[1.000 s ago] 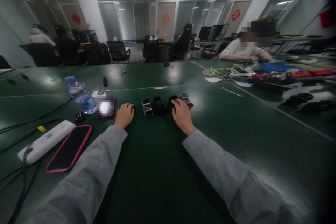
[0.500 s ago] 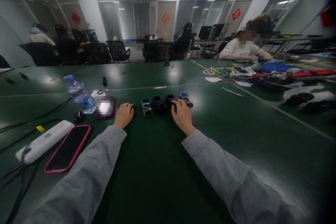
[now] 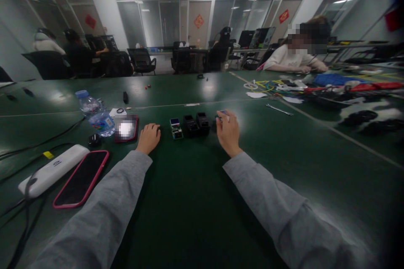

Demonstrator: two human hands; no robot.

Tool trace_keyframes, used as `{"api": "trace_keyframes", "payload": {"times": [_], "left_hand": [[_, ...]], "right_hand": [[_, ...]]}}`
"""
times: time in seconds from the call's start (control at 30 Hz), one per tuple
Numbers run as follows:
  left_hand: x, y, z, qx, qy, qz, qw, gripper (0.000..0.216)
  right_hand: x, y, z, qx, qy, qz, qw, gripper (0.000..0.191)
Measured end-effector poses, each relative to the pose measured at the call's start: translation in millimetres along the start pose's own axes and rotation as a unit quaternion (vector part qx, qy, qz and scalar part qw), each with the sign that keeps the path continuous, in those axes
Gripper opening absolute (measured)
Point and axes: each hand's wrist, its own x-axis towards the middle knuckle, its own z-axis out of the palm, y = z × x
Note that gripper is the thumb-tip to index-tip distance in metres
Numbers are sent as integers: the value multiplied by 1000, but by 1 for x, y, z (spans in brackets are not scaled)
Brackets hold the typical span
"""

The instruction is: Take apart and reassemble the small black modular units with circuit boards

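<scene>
In the head view, the right hand (image 3: 228, 132) is over the right board (image 3: 224, 113), fingers bent down around it; the hand covers most of the board, so whether they pinch it or only touch it I cannot tell. Left of that hand, two black cases stand side by side on the green table (image 3: 189, 193) — the right case (image 3: 203, 122) close against the left case (image 3: 190, 125). Just left of these lies the left board (image 3: 176, 129), its small screen at the far end.

The left hand (image 3: 149, 138) rests palm down on the table, loosely relaxed and holding nothing, between the left board and a phone (image 3: 136, 128). Beyond that phone stands a tilted bottle (image 3: 96, 113); nearer lie a power bank (image 3: 53, 170) and a pink-rimmed phone (image 3: 82, 180). At right, a wrench (image 3: 279, 110) lies near tangled cables (image 3: 263, 87).
</scene>
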Motion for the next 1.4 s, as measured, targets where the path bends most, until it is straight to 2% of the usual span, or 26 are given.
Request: {"api": "trace_keyframes", "payload": {"times": [0.07, 0.2, 0.4, 0.53, 0.63, 0.77, 0.83, 1.13, 1.4], "left_hand": [[0, 1, -1, 0, 2, 2, 1000, 34], [-1, 2, -2, -1, 2, 3, 1000, 34], [-1, 3, -4, -3, -2, -1, 1000, 34], [-1, 3, -5, -3, -5, -3, 1000, 33], [-1, 3, -5, 0, -3, -5, 1000, 33], [-1, 4, -4, -1, -4, -4, 1000, 33], [-1, 3, -4, -1, -3, -2, 1000, 34], [0, 0, -1, 5, -2, 3, 1000, 34], [1, -1, 2, 7, 3, 2, 1000, 34]], "right_hand": [[1, 16, 1, -20, -3, 31, 999, 42], [-2, 37, 11, -7, -58, 86, 995, 52], [-2, 46, 20, 40, -89, 57, 994, 46], [1, 38, 13, 19, -30, 40, 999, 43], [1, 19, 4, 19, -5, -17, 1000, 40], [-3, -7, 0, 70, -111, -150, 980, 37], [-5, -12, 2, 84, -147, -184, 968, 34], [-6, -4, 7, 88, -136, -163, 973, 29], [-5, -6, 5, 85, -94, -138, 982, 26]]}}
